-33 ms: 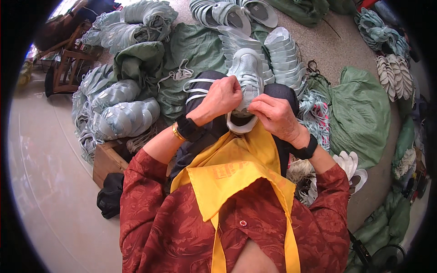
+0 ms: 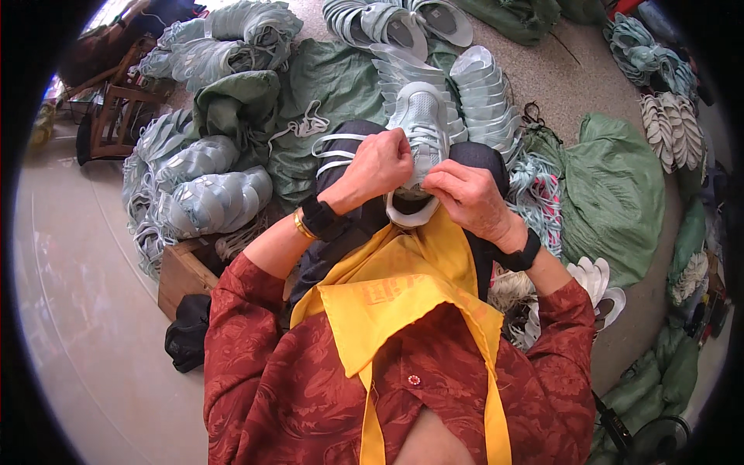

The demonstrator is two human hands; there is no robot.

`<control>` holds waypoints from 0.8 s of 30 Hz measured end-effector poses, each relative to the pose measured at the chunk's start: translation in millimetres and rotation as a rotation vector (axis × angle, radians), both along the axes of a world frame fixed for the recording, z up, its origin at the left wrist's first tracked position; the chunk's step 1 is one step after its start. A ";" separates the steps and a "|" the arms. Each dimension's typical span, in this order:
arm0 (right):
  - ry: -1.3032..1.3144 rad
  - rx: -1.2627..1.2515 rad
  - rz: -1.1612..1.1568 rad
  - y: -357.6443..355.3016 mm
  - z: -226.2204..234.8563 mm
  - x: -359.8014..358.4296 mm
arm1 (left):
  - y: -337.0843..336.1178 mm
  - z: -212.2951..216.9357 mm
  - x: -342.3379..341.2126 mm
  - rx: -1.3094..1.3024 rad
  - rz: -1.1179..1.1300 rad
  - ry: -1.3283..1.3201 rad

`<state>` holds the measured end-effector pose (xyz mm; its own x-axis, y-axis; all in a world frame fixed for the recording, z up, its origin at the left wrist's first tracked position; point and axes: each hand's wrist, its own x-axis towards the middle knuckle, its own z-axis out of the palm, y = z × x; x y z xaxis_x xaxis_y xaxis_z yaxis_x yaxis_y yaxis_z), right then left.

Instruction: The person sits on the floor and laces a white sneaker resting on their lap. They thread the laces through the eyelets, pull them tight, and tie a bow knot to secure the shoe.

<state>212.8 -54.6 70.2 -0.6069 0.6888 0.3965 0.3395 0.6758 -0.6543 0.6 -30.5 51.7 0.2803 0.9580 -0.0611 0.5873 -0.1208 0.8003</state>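
Note:
A pale mint sneaker (image 2: 417, 116) rests between my knees, its toe pointing away and its heel opening toward me. Laces cross its upper part. My left hand (image 2: 381, 163) is closed in a pinch at the shoe's left side. From it a pale shoelace (image 2: 335, 153) loops out over my left knee. My right hand (image 2: 467, 195) pinches at the right edge of the lacing, by the tongue; what lies between its fingertips is hidden. A yellow apron (image 2: 418, 267) spreads over my lap below the shoe's heel.
Stacked mint shoe uppers (image 2: 217, 201) lie to the left, beside a wooden box (image 2: 186, 279). More nested uppers (image 2: 484, 97) stand beyond my knees. A green sack (image 2: 612, 201) and bundled laces (image 2: 535, 190) sit at the right. A wooden chair (image 2: 116, 124) stands far left.

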 end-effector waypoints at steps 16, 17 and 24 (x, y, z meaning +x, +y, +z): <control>0.049 -0.159 -0.062 -2.6 -3.4 1.6 | 10.9 -7.6 -9.9 0.346 -0.285 -0.009; 0.051 -0.195 -0.074 -2.7 -2.7 1.8 | 11.0 -9.3 -10.7 0.337 -0.281 -0.047; 0.063 -0.277 -0.389 13.2 -3.2 1.1 | 14.6 -15.3 -9.4 0.310 -0.289 -0.087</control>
